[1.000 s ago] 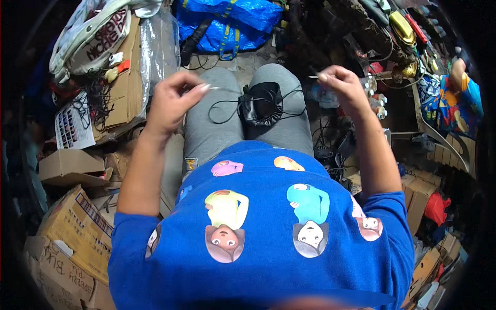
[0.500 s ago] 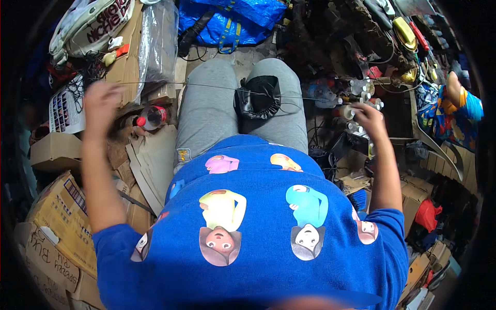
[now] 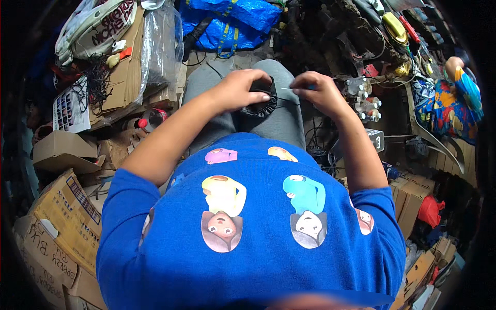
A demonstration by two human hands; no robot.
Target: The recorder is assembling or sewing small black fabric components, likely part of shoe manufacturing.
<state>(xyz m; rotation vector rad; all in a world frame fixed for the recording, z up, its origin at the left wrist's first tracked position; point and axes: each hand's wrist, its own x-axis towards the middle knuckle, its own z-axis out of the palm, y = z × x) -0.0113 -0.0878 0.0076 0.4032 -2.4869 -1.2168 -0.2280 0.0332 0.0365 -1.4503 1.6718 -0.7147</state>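
On my grey-trousered lap lies a small black fabric piece (image 3: 260,110) with a gathered, ruffled edge. My left hand (image 3: 244,90) has its thumb and fingers curled over the upper part of it, and the fabric between them is partly covered. Just to the right, my right hand (image 3: 319,93) pinches a thin, pale needle (image 3: 285,88) that points toward the fabric. A dark thread (image 3: 285,99) runs from the fabric toward my right hand. The thread's far end cannot be made out.
Left stand cardboard boxes (image 3: 64,150) and a red-capped bottle (image 3: 153,120). Ahead lies a blue plastic bag (image 3: 232,23). Several small clear bottles (image 3: 368,106) stand right of my knees. At the far right, another person's hand (image 3: 454,64) shows beside a colourful sleeve.
Both hands have come in from far apart at the sides to meet over my lap. The thread stretched between them has slackened, and my left hand has taken hold of the black fabric piece.
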